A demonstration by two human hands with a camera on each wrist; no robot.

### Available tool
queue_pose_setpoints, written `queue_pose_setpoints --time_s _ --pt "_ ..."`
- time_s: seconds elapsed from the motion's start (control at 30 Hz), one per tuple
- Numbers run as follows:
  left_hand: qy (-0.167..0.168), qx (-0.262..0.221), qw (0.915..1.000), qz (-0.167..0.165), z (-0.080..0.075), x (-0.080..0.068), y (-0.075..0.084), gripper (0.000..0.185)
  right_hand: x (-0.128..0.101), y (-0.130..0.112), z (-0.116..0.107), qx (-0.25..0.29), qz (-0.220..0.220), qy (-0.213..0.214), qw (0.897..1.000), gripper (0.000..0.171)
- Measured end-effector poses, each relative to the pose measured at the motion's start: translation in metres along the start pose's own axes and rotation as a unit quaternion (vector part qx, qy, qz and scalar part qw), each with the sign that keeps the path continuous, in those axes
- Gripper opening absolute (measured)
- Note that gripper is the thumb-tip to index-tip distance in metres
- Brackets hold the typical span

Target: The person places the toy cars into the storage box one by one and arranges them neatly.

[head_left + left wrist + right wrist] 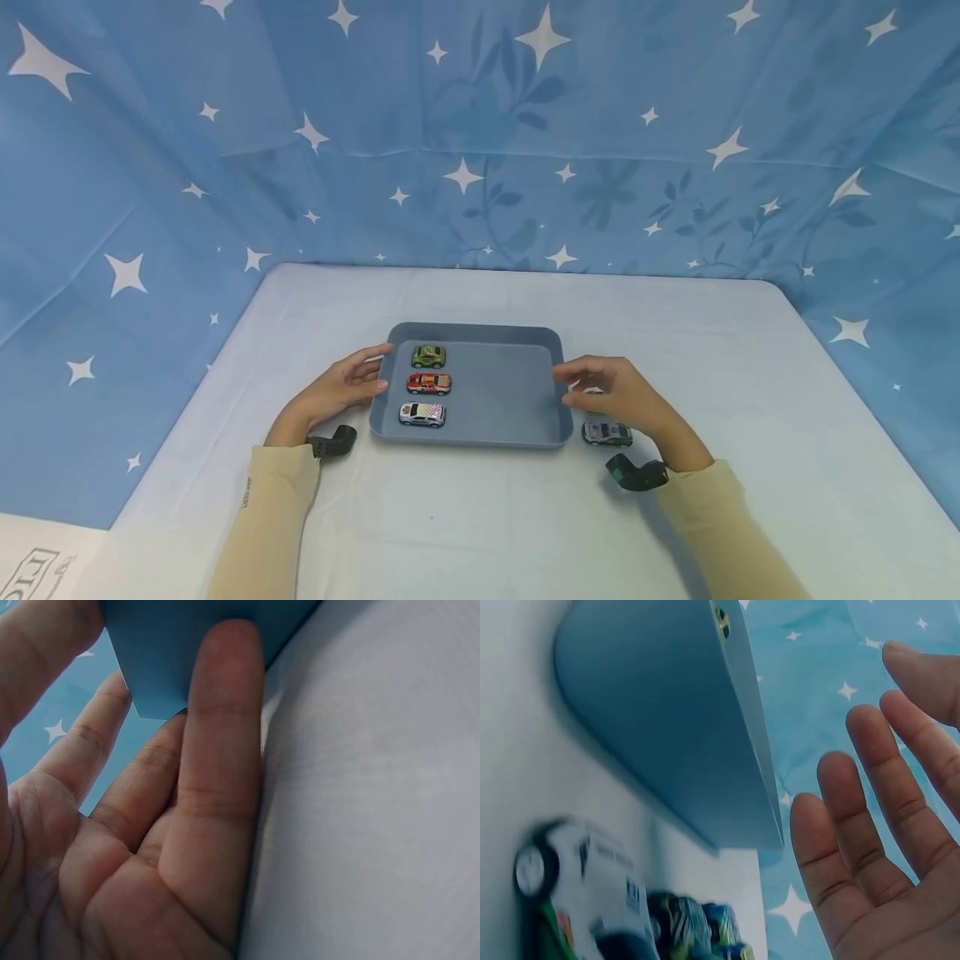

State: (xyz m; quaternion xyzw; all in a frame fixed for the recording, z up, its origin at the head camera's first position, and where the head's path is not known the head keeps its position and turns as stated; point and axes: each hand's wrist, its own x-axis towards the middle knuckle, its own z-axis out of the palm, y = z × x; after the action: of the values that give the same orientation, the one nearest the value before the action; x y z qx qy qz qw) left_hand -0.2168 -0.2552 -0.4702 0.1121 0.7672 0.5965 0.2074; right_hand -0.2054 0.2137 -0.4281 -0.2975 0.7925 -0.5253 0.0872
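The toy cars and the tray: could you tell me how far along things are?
Three cars, green, red and white, sit in the blue tray. Left hand touches its left rim; right hand hovers open at the right. One grey car remains outside on the table.

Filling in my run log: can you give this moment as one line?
left hand: touches blue plastic tray | right hand: open beside tray | three toy cars in tray | grey toy car on table

Both forearms reach forward in cream sleeves, each wrist carrying a dark strap-on camera. The left hand [341, 387] lies palm inward, fingers straight; the right hand [611, 392] mirrors it — fingers extended, slightly spread.
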Motion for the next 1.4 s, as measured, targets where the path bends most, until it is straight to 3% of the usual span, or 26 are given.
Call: queue_pose_setpoints --time_s 0.23,0.67,1.1,1.4 --pt "0.000 -0.001 1.0000 0.000 0.001 0.001 0.000 0.077 -0.006 -0.001 -0.014 -0.036 0.024 0.018 0.999 0.036" --pt "0.003 0.009 0.9999 -0.002 0.003 0.000 0.001 0.075 -0.011 0.007 -0.039 -0.049 0.072 0.041 0.995 0.037" --pt "0.002 0.009 1.0000 0.001 0.002 0.000 0.002 0.076 -0.007 0.027 -0.057 -0.075 0.104 0.032 0.991 0.041" --pt "0.002 0.014 0.9999 0.001 0.003 -0.001 0.002 0.075 -0.005 0.037 -0.063 -0.099 0.153 0.011 0.983 0.045"
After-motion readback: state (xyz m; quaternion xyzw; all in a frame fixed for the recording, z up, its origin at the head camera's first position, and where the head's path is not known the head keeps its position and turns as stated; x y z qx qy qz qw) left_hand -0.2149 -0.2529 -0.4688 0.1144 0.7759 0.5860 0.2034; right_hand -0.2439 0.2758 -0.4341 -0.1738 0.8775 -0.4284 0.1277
